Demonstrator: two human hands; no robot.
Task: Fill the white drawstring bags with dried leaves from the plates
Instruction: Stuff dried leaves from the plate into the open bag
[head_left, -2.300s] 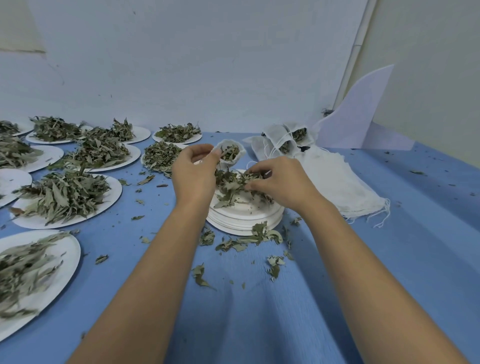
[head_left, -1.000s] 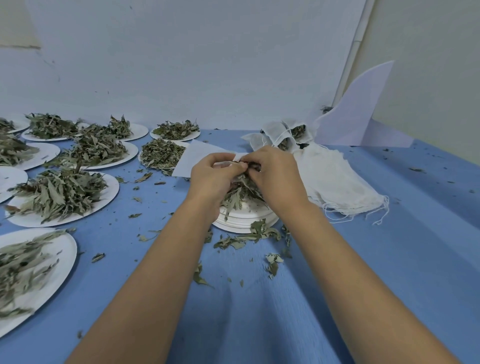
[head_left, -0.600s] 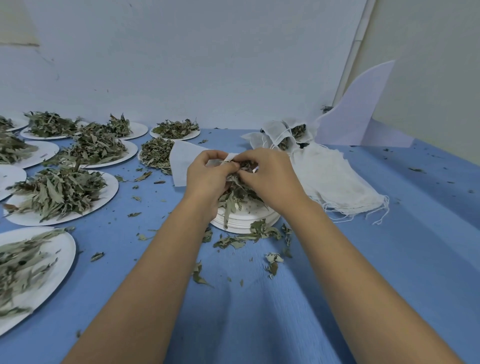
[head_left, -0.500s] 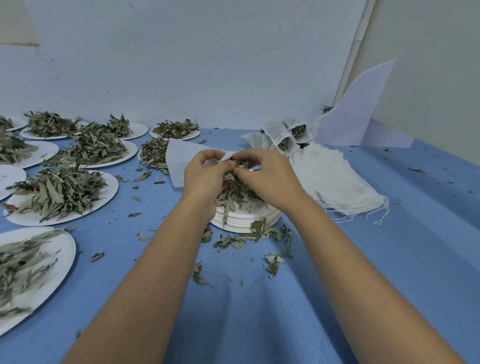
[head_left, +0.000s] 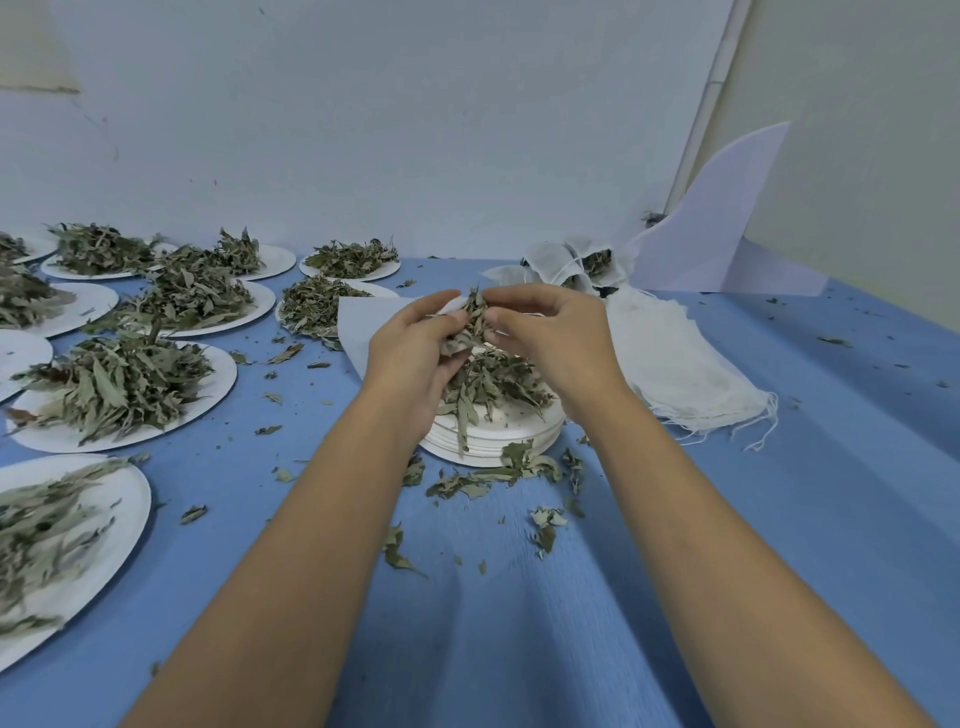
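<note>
My left hand (head_left: 415, 348) holds a white drawstring bag (head_left: 358, 327) by its mouth, above a stack of white plates (head_left: 498, 441). The bag's body hangs out flat to the left of that hand. My right hand (head_left: 550, 338) pinches a bunch of dried leaves (head_left: 475, 317) at the bag's mouth. More dried leaves (head_left: 488, 384) lie heaped on the top plate under both hands. How much is inside the bag is hidden.
Several plates of dried leaves (head_left: 119, 384) cover the blue table (head_left: 779, 519) at the left. A pile of empty white bags (head_left: 675, 358) lies to the right, with filled bags (head_left: 576, 265) behind it. Loose leaves (head_left: 488, 475) lie scattered before the stack.
My right hand gathered leaves from the top plate and lifted them to the bag's mouth. The left hand turned the bag so it spreads out to the left.
</note>
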